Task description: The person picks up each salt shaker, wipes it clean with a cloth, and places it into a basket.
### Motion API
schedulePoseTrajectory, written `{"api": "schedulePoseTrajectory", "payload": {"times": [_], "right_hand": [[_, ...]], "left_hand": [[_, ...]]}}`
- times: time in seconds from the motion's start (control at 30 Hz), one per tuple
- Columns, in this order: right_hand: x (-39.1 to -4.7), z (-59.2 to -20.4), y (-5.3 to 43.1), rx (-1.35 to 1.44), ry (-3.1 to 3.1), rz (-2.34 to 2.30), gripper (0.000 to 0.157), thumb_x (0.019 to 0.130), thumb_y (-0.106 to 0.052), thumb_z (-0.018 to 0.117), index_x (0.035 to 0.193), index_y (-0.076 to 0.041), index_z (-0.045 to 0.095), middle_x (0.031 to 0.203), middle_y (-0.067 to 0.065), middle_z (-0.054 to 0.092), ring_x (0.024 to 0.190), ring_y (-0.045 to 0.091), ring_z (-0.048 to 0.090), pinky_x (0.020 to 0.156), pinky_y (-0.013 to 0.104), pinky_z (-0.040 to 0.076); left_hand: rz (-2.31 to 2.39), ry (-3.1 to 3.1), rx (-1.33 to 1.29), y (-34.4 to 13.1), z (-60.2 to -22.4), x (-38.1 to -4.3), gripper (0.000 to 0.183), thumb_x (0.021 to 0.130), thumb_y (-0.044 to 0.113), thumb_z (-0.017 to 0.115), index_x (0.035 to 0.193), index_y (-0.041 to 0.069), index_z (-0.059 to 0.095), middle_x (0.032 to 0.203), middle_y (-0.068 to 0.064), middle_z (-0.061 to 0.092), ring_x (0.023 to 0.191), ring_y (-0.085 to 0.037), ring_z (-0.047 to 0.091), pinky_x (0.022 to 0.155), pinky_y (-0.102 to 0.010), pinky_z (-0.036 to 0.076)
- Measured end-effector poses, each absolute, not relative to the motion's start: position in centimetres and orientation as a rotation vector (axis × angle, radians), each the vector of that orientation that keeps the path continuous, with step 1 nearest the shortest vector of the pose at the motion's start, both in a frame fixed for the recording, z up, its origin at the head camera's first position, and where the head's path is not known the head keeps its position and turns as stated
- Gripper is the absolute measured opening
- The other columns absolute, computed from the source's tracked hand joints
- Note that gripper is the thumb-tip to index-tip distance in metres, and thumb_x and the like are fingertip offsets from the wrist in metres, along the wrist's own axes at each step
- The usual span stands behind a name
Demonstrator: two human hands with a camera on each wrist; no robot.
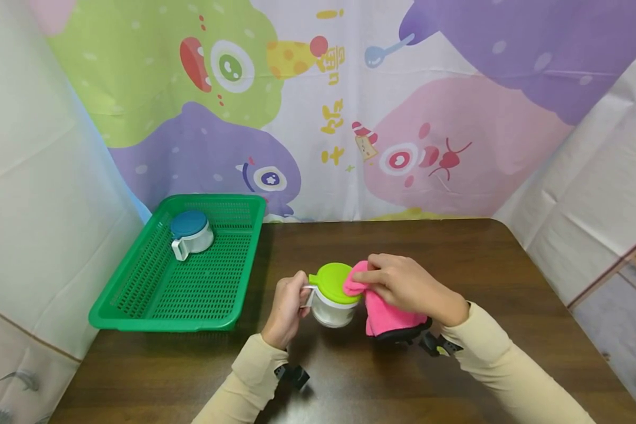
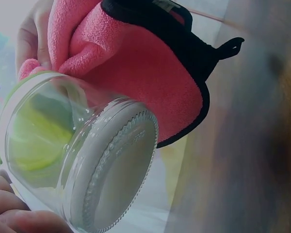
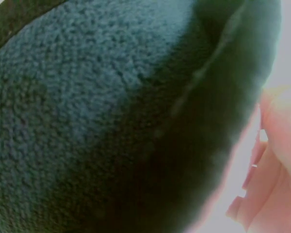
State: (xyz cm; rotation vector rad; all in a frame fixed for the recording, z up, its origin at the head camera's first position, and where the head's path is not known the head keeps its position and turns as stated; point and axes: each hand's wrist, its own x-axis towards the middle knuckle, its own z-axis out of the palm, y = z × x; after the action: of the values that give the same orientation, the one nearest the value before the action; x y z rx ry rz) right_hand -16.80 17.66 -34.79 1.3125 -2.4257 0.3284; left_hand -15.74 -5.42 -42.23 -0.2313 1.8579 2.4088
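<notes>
My left hand (image 1: 287,306) grips the white handle of a clear glass seasoning jar (image 1: 333,314) with a lime-green lid (image 1: 333,281). In the left wrist view the ridged base of the jar (image 2: 126,177) faces the camera, held off the table, with a pale layer at the bottom and white specks on the wall. My right hand (image 1: 407,284) holds a pink cloth (image 1: 389,313) with black edging, a fold of it pressed on the lid's right rim. The cloth's dark greyish side (image 3: 87,107) fills most of the right wrist view and hides the jar there.
A green plastic basket (image 1: 238,277) stands at the left of the brown wooden table (image 1: 482,277). Inside its far-left part sits a similar jar with a blue lid (image 1: 189,224). A cartoon-printed curtain (image 1: 323,194) hangs behind the table's far edge.
</notes>
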Motion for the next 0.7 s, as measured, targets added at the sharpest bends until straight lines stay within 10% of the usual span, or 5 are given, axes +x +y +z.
{"api": "schedulePoseTrajectory", "payload": {"times": [0.7], "right_hand": [[-15.9,-34.7,16.4,1.387,-2.42,0.347,0.029,0.079,-0.008,0.074,0.106,-0.021,0.076,0.079,-0.003,0.053,0.071,0.01,0.047,0.063,0.023,0.044]], "left_hand": [[2.389,1.897,-0.296,-5.1,-42.2,-15.4,0.033,0.077,0.01,0.042,0.046,0.015,0.033,0.044,0.008,0.026,0.042,-0.011,0.026,0.039,-0.024,0.027]]}}
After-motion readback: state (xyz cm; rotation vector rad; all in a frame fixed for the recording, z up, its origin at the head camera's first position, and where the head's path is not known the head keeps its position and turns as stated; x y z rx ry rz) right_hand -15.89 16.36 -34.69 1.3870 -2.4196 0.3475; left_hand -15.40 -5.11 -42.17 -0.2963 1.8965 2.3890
